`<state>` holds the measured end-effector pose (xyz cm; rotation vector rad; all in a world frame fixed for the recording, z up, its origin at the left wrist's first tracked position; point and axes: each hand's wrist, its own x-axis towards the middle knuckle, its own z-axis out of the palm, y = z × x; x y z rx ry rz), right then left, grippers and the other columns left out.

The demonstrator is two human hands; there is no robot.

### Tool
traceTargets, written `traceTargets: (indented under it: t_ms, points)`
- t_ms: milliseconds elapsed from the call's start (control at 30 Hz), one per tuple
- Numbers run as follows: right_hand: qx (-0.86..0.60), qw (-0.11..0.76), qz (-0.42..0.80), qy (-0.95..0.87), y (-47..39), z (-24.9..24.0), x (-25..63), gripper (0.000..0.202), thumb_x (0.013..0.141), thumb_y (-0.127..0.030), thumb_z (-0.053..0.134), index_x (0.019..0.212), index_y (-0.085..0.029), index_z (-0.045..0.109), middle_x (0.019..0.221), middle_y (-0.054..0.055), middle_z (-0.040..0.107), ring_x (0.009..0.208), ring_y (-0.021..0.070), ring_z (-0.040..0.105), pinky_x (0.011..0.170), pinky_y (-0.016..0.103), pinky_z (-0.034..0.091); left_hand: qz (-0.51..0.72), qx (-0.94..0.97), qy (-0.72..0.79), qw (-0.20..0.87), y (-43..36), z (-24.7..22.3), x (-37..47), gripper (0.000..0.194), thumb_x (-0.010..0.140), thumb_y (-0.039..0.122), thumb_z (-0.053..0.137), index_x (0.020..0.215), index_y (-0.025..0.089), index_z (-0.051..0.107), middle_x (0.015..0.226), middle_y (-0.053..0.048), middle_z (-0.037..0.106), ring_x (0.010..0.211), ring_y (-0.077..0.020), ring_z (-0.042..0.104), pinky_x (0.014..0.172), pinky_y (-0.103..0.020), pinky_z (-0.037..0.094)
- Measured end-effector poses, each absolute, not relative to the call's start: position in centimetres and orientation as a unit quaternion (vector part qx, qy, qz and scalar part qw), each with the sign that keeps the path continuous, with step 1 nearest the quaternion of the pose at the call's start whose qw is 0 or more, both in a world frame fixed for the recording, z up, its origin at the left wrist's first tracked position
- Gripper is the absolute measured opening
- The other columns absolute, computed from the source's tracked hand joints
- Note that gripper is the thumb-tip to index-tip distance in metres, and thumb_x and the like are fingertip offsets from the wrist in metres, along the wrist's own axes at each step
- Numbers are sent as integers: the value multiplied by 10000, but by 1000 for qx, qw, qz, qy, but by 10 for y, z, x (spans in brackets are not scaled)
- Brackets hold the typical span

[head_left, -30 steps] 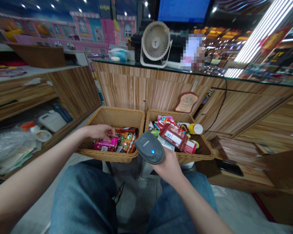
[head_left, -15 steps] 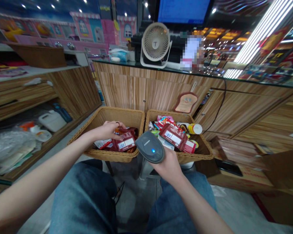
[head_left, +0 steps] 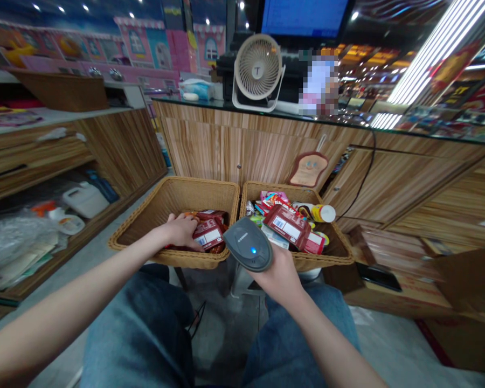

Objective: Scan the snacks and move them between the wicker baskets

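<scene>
Two wicker baskets stand side by side in front of me. My left hand (head_left: 181,231) reaches into the left basket (head_left: 139,207), its fingers over the packets at the right side and touching a brown-red packet (head_left: 210,234) with a white label; what lies under the palm is hidden. My right hand (head_left: 282,272) is wrapped round a dark grey scanner (head_left: 248,245) with a lit blue light, between the baskets at their near edges. In the right basket (head_left: 341,242) lie a brown packet (head_left: 286,225), a yellow-capped tube (head_left: 322,213) and several colourful snack packets.
A wooden counter (head_left: 202,143) rises behind the baskets, carrying a white fan (head_left: 257,67). A bread-shaped charm (head_left: 308,168) and a black cable hang on its front. Cardboard boxes (head_left: 392,307) with a black phone (head_left: 378,276) stand at right; open shelves (head_left: 36,167) at left.
My left hand has moved lower and slightly left over the packets, now covering the red and white packet seen before. My right hand and the scanner have hardly moved.
</scene>
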<state>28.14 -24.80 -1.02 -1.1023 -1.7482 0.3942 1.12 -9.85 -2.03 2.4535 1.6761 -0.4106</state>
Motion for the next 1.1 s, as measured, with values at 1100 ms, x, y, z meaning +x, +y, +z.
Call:
traceTargets:
  t_ms: [1100]
  points:
    - [-493, 382, 191, -758, -248, -15, 277, 74, 829, -197, 726, 895, -203, 694, 851, 77, 796, 753, 271, 751, 674, 316, 527, 306, 786, 511, -165, -147, -15, 6, 935, 868, 441, 740, 1658, 242, 282, 1469, -184, 568, 1398, -389, 505, 1294, -639, 147]
